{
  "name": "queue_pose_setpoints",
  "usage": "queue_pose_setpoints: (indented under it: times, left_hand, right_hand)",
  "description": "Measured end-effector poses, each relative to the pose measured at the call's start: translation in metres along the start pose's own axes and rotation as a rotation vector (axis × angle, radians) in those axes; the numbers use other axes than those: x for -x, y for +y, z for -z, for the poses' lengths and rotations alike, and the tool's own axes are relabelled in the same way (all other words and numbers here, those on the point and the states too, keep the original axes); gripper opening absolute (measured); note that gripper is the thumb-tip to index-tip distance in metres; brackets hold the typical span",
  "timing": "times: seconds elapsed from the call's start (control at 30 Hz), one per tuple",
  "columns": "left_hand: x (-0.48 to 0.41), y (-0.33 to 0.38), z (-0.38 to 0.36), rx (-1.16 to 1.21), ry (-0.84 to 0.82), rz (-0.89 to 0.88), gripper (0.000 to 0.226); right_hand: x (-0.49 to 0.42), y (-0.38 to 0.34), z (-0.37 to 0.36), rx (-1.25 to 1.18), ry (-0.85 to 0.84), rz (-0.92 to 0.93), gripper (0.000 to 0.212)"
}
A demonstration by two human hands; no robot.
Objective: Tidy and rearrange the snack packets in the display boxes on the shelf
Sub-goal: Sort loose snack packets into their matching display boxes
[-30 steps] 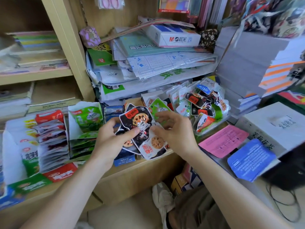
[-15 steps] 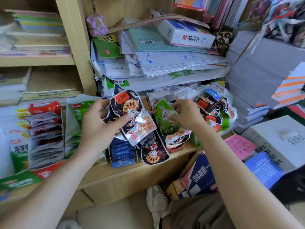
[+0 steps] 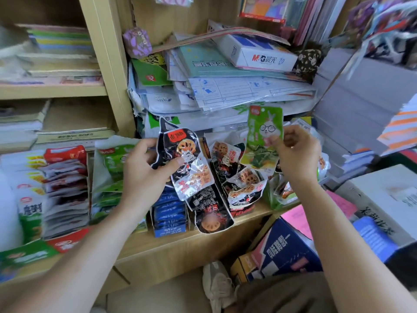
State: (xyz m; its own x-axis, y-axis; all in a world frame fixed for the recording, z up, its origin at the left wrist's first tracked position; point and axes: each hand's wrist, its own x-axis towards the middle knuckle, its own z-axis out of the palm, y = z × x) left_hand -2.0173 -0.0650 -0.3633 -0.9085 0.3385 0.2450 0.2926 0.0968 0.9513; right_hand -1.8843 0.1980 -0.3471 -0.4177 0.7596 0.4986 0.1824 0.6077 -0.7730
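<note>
My left hand (image 3: 144, 175) grips a small bunch of black lotus-root snack packets (image 3: 180, 159) above the wooden shelf (image 3: 180, 242). My right hand (image 3: 295, 154) pinches a green rabbit-print packet (image 3: 264, 136) and holds it upright over a loose heap of black packets (image 3: 241, 184). A black packet (image 3: 212, 213) hangs over the shelf edge. To the left stand a box of blue packets (image 3: 169, 213), a green display box (image 3: 112, 159) and a box of red and white packets (image 3: 65, 188).
Stacks of paper and plastic folders (image 3: 225, 91) fill the shelf behind the snacks, with a white M&G box (image 3: 259, 55) on top. A clear tub of mixed packets (image 3: 286, 190) sits right. Cardboard boxes (image 3: 284, 249) and a white carton (image 3: 388, 195) crowd the lower right.
My right hand has lifted the green rabbit packet up out of the heap. My left hand has kept hold of the black packets and stayed about where it was.
</note>
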Motion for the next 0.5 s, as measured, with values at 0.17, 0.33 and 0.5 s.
queue_pose_setpoints:
  times: [0.17, 0.33, 0.5]
  left_hand:
    - [0.000, 0.002, -0.026, 0.019, -0.005, -0.001, 0.042]
    - [-0.006, 0.010, -0.056, 0.078, 0.071, -0.062, 0.045]
    - [-0.012, 0.012, -0.081, 0.034, 0.135, -0.094, 0.042]
  right_hand:
    - [0.004, 0.004, 0.011, -0.045, 0.057, -0.006, 0.013]
    - [0.006, 0.002, 0.015, -0.113, 0.089, -0.028, 0.008]
    - [0.008, 0.000, 0.018, -0.234, 0.113, -0.038, 0.011]
